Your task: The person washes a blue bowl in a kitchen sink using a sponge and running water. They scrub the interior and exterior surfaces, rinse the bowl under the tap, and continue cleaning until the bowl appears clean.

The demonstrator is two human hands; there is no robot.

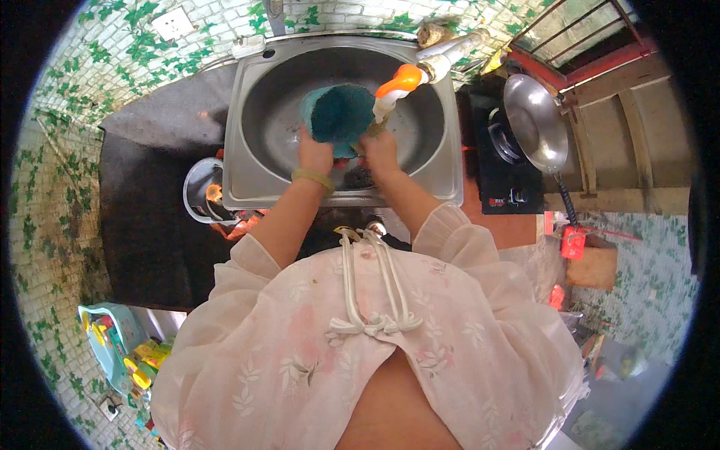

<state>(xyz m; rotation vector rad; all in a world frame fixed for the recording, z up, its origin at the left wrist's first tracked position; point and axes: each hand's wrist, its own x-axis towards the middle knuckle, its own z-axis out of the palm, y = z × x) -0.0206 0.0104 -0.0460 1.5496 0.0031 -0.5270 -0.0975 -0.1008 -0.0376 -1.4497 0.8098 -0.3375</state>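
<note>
A teal container (341, 115), seemingly plastic, is tilted over the steel sink basin (416, 143), its dark mouth turned up towards me. My left hand (316, 154), below a pale bangle (313, 179), grips its lower left side. At its lower right edge is my right hand (379, 151), with fingers curled in and blurred. Something yellowish green (376, 130) shows at those fingertips, too unclear to name. The white tap (386, 104) with an orange lever (400, 80) reaches over the container's right side. A dark patch (359, 178) lies below my hands in the basin; what it is stays unclear.
Left of the sink, a clear plastic tub (203, 191) stands on the dark counter (152, 225). A black cooktop (509, 169) is at the right, beside a steel wok (536, 121) tilted on edge. Bottles (143, 360) and a light-blue basket (115, 326) are at lower left.
</note>
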